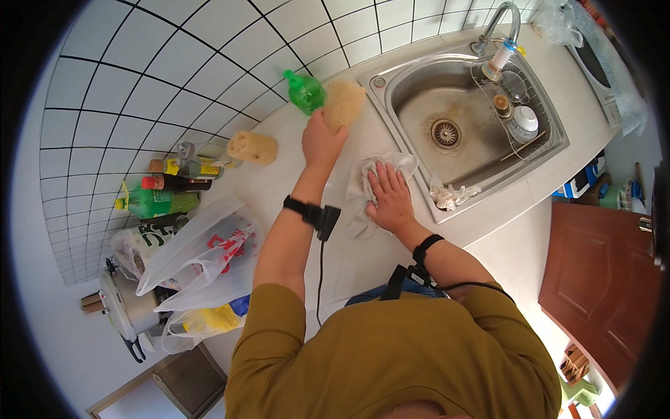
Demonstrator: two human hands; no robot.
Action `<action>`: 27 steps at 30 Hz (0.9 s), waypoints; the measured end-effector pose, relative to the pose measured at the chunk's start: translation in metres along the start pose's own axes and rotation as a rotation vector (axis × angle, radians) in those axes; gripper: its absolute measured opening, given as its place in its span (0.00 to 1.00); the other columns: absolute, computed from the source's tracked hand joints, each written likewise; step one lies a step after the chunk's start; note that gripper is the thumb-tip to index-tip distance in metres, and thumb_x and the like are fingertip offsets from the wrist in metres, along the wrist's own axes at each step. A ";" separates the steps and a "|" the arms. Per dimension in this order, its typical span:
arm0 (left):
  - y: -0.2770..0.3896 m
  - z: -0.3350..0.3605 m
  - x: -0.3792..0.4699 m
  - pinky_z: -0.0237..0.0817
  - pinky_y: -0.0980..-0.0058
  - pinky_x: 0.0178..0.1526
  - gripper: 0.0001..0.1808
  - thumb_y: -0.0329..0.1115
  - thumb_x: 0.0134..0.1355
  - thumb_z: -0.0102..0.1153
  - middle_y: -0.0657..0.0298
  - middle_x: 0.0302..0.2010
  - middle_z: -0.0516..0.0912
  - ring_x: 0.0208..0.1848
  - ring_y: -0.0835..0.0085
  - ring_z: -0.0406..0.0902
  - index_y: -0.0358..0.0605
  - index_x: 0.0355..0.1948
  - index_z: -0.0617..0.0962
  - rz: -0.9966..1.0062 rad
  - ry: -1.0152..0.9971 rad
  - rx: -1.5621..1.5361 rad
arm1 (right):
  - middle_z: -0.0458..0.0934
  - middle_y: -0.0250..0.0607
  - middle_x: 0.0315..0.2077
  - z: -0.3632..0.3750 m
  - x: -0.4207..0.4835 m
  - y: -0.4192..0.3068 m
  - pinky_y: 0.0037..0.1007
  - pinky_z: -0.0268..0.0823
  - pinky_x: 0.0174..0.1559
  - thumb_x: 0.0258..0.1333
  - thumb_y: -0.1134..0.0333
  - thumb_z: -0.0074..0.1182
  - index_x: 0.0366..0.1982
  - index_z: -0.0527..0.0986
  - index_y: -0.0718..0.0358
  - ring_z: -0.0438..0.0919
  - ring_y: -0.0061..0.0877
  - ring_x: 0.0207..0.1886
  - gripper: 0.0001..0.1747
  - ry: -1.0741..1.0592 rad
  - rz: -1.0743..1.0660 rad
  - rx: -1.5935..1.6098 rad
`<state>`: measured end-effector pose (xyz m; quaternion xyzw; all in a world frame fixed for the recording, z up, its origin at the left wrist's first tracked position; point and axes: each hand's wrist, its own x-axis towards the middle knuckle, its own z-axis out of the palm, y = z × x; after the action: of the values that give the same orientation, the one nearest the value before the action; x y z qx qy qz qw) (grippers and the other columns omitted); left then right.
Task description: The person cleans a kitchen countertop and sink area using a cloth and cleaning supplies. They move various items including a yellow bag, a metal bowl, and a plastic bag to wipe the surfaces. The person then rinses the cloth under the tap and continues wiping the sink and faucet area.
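Note:
My left hand [323,140] is closed around the near end of a pale loofah sponge [345,102], close to the tiled wall. Just left of that sponge stands a green plastic bottle [306,94]. My right hand [390,196] lies flat, fingers spread, on a crumpled white cloth [361,178] on the countertop [293,157], beside the sink's left rim. A second loofah piece [253,147] sits on the counter to the left of my left forearm.
On the right is a stainless steel sink [419,131] with a faucet [502,26] and a wire rack [544,125] holding dishes. Crumpled tissue [450,194] lies at its front corner. Several bottles [183,183], plastic bags [209,256] and a pressure cooker [125,304] line the left side.

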<state>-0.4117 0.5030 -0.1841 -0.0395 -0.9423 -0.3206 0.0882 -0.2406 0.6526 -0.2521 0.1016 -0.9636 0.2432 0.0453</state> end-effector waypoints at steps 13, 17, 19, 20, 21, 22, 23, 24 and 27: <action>-0.065 -0.073 -0.095 0.72 0.52 0.47 0.33 0.45 0.51 0.67 0.49 0.44 0.81 0.45 0.47 0.79 0.43 0.55 0.72 -0.322 -0.032 0.340 | 0.55 0.51 0.70 0.005 0.008 -0.001 0.50 0.43 0.73 0.47 0.55 0.54 0.66 0.64 0.62 0.52 0.47 0.73 0.42 0.035 -0.025 -0.033; -0.063 -0.071 -0.097 0.72 0.53 0.48 0.35 0.44 0.52 0.67 0.47 0.46 0.80 0.47 0.47 0.78 0.41 0.58 0.70 -0.379 -0.088 0.365 | 0.56 0.50 0.70 0.005 0.009 -0.002 0.50 0.44 0.73 0.47 0.55 0.55 0.66 0.63 0.62 0.52 0.47 0.74 0.43 0.033 -0.021 -0.036; -0.058 -0.073 -0.097 0.71 0.53 0.50 0.38 0.44 0.52 0.67 0.46 0.49 0.79 0.50 0.47 0.77 0.40 0.61 0.68 -0.407 -0.122 0.394 | 0.56 0.50 0.70 0.004 0.011 -0.002 0.50 0.44 0.73 0.47 0.55 0.55 0.66 0.63 0.62 0.51 0.47 0.74 0.43 0.028 -0.017 -0.039; -0.055 -0.076 -0.099 0.70 0.54 0.52 0.39 0.45 0.52 0.68 0.45 0.51 0.78 0.52 0.47 0.76 0.39 0.62 0.68 -0.404 -0.122 0.421 | 0.56 0.50 0.70 0.004 0.011 -0.002 0.50 0.44 0.73 0.47 0.55 0.55 0.66 0.64 0.62 0.51 0.47 0.74 0.42 0.022 -0.012 -0.039; -0.052 -0.078 -0.098 0.69 0.54 0.54 0.41 0.45 0.52 0.68 0.44 0.53 0.77 0.53 0.47 0.75 0.37 0.63 0.67 -0.401 -0.120 0.449 | 0.56 0.50 0.70 0.004 0.012 -0.002 0.50 0.44 0.73 0.48 0.55 0.54 0.66 0.64 0.62 0.51 0.46 0.74 0.42 0.017 -0.004 -0.038; -0.050 -0.078 -0.094 0.68 0.55 0.56 0.43 0.45 0.52 0.68 0.42 0.55 0.76 0.56 0.47 0.74 0.36 0.64 0.66 -0.318 -0.072 0.440 | 0.56 0.49 0.70 0.004 0.012 -0.001 0.50 0.44 0.73 0.47 0.55 0.54 0.66 0.64 0.61 0.51 0.46 0.74 0.42 0.017 -0.002 -0.034; -0.048 -0.079 -0.088 0.66 0.56 0.58 0.44 0.46 0.52 0.69 0.41 0.57 0.74 0.58 0.46 0.72 0.34 0.65 0.64 -0.238 -0.023 0.431 | 0.55 0.49 0.71 0.004 0.013 -0.001 0.50 0.44 0.73 0.47 0.55 0.54 0.66 0.64 0.61 0.51 0.46 0.74 0.42 0.017 0.000 -0.030; -0.047 -0.078 -0.083 0.64 0.56 0.61 0.46 0.46 0.52 0.69 0.40 0.59 0.73 0.60 0.46 0.71 0.32 0.66 0.63 -0.164 0.027 0.418 | 0.55 0.49 0.71 0.004 0.014 -0.001 0.50 0.44 0.73 0.47 0.56 0.54 0.66 0.64 0.61 0.51 0.46 0.74 0.42 0.009 0.002 -0.028; -0.044 -0.063 -0.036 0.59 0.58 0.66 0.49 0.47 0.52 0.70 0.38 0.63 0.69 0.65 0.44 0.66 0.28 0.66 0.61 -0.012 0.049 0.088 | 0.52 0.47 0.72 0.006 0.018 0.000 0.48 0.41 0.74 0.48 0.56 0.53 0.68 0.62 0.58 0.48 0.44 0.75 0.43 0.017 0.016 0.007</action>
<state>-0.3729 0.4287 -0.1680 -0.0221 -0.9533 -0.2801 0.1110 -0.2585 0.6460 -0.2549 0.0918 -0.9631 0.2477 0.0513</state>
